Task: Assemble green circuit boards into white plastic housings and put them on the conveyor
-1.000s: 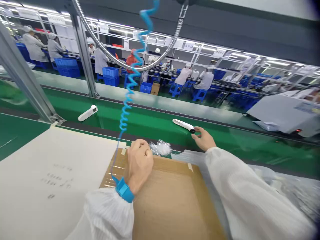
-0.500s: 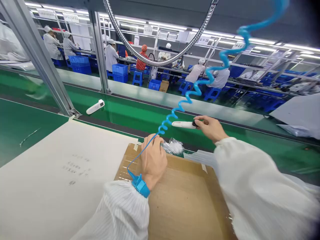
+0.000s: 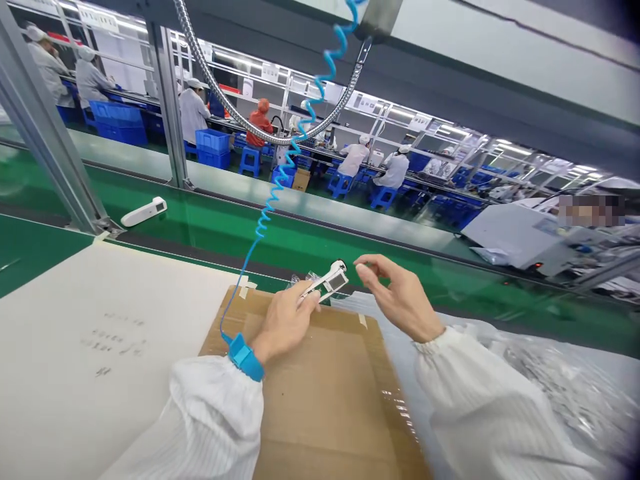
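My left hand (image 3: 287, 317) is closed around the lower part of a white infrared thermometer (image 3: 334, 281), above the far edge of a cardboard sheet (image 3: 330, 387). The thermometer is tilted, with its dark screen and round head pointing away to the right. Its lower end is hidden by my fingers. Just right of its head, my right hand (image 3: 400, 293) hovers with thumb and index finger slightly apart, holding nothing. A blue wrist strap (image 3: 245, 357) with a coiled cord (image 3: 267, 207) circles my left wrist.
A similar white thermometer (image 3: 144, 212) lies on the green conveyor belt (image 3: 220, 227) at the left. White paper (image 3: 115, 400) with handwriting covers the left side. Clear plastic bags (image 3: 565, 380) lie at the right. A metal post (image 3: 55, 127) rises at left; people work at benches beyond.
The thermometer has come from the belt, where my right hand gripped its dark end, into my left hand. My right hand has let go. The view has shifted right.
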### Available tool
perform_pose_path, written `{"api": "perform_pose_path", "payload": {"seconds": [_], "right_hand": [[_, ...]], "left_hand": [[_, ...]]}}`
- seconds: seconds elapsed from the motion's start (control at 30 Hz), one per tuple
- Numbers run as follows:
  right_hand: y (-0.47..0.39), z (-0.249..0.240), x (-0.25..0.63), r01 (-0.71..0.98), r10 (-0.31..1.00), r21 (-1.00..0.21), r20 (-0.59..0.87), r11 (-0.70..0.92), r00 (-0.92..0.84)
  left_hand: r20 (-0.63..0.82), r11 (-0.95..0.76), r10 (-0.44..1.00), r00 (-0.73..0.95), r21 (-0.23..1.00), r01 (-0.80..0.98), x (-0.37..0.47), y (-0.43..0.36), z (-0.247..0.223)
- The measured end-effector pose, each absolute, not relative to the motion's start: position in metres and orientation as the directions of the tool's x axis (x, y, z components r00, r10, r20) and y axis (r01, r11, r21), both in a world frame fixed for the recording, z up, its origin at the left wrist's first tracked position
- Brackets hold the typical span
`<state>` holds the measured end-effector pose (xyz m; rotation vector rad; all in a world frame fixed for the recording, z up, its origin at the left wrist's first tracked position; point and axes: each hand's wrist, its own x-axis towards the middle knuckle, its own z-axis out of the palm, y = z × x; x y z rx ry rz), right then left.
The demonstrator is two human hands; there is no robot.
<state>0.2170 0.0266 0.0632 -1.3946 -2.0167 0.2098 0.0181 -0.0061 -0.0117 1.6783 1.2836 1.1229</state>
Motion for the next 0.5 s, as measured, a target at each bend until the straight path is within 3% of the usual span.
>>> {"api": "perform_pose_path", "payload": {"seconds": [0.13,0.2,0.27,0.37,0.5], "right_hand": [[0.029,0.055,0.213,0.749,0.707,-0.195,0.540,0.633,-0.456],[0.033,0.050,0.209,0.778,0.657,-0.017,0.547,0.628,-0.519],[0.035,0.042,0.206,0.787,0.633,0.088,0.543,0.610,-0.551],[0.033,0.031,0.201,0.765,0.623,0.044,0.553,0.642,-0.554],[0.031,0.023,0.194,0.691,0.673,-0.237,0.572,0.683,-0.469]], "left_hand": [[0.214,-0.245,0.968,0.127,0.911,0.330,0.017,-0.004,-0.013],[0.215,-0.250,0.967,0.135,0.902,0.352,0.017,-0.002,-0.016],[0.187,-0.214,0.976,0.109,0.913,0.348,0.017,0.000,-0.020],[0.124,-0.129,0.992,0.038,0.957,0.258,0.020,0.002,-0.024],[0.069,-0.041,0.992,-0.103,0.968,0.248,0.021,0.003,-0.023]]}}
